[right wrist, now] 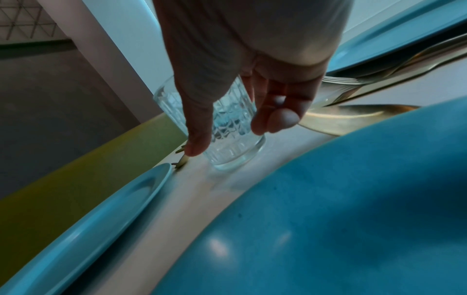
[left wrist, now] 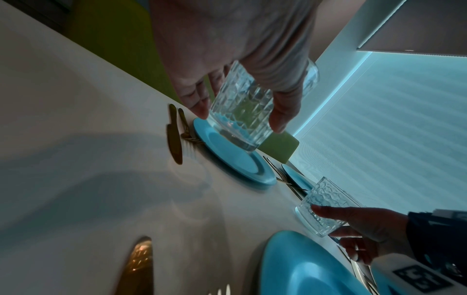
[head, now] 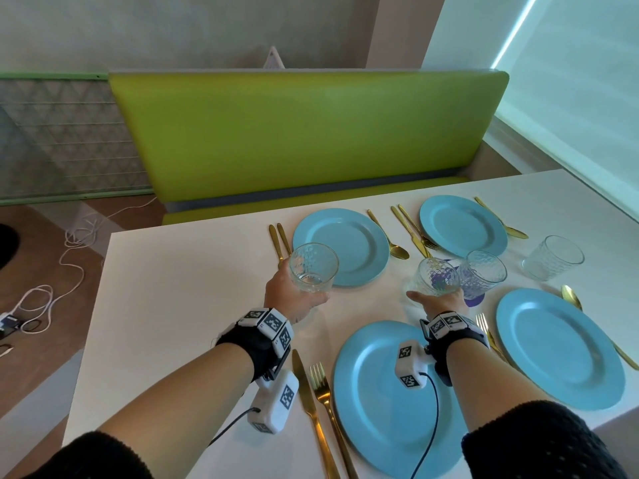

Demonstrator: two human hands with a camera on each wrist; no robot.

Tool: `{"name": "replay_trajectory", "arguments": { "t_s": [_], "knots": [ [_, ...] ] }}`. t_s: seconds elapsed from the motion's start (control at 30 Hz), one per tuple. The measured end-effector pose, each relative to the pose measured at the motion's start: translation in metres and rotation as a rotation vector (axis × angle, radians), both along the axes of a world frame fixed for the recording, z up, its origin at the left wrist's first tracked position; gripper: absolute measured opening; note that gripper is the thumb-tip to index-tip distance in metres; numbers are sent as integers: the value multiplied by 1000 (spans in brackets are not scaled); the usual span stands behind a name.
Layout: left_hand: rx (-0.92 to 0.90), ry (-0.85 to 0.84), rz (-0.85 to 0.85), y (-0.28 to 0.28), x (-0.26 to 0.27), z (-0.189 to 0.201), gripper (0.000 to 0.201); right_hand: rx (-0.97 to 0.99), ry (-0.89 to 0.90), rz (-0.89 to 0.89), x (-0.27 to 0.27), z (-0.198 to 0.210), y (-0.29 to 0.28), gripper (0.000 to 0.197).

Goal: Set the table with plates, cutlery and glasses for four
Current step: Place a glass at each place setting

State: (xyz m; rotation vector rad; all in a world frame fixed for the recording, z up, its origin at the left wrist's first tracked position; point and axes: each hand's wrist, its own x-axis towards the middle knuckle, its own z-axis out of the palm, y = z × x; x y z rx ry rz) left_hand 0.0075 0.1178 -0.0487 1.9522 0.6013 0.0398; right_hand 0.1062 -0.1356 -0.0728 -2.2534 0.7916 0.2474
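Four blue plates lie on the white table (head: 173, 305): far left (head: 349, 250), far right (head: 463, 226), near (head: 373, 426) and near right (head: 560, 350). Gold cutlery flanks them, with a knife (head: 309, 406) and fork (head: 323, 392) left of the near plate. My left hand (head: 294, 295) grips a clear patterned glass (head: 313, 267) (left wrist: 240, 115), held up off the table by the far-left plate's rim. My right hand (head: 439, 300) holds a second glass (head: 436, 276) (right wrist: 235, 139) just beyond the near plate, slightly tilted; I cannot tell whether its base touches the table.
A third glass (head: 484, 273) stands on a purple coaster beside the right hand's glass. Another glass (head: 553, 257) stands near the right edge. A green bench (head: 311, 133) runs behind the table. White cables (head: 69, 254) lie on the floor at left.
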Motion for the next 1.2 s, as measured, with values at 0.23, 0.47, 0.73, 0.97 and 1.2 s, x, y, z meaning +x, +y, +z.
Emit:
{"name": "replay_trajectory", "arguments": {
  "t_s": [0.23,0.47,0.73,0.97,1.2],
  "knots": [
    [-7,8,-2,-3,-3,0,85,-65,84,48,0,1,-7,77],
    [-47,7,-13,-15,-5,0,82,-108,135,106,-3,10,-24,66],
    [-47,50,-61,-29,-12,-9,84,-148,101,150,-16,19,-43,60],
    [-48,105,-65,-42,-14,-16,82,-109,67,194,-27,20,-49,60],
    [-43,175,-69,-48,-13,-27,78,-88,37,182,-31,27,-54,61]
  ]
}}
